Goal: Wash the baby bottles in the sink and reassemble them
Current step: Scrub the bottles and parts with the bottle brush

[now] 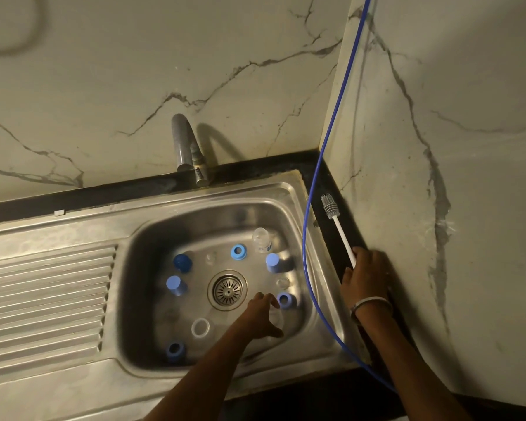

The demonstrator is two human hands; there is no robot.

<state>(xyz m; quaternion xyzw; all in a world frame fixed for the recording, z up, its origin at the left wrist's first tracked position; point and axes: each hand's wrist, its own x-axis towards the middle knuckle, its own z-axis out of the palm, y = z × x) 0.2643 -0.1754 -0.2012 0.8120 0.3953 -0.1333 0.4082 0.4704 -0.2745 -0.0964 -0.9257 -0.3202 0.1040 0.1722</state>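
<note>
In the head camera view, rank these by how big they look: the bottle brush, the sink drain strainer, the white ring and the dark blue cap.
1. Bottle brush, longest by far.
2. Drain strainer.
3. White ring and dark blue cap: they look about alike, so I won't rank them.

Bare basin floor around drain (227, 289), scattered caps (176, 285) ringing it, blue hose (306, 262) crossing right rim

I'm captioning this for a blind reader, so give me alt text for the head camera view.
A person's right hand grips a white bottle brush on the dark counter ledge while the left hand reaches into a steel sink. Blue caps, rings and a clear bottle lie scattered around the drain, under a tap that is not running.
</note>
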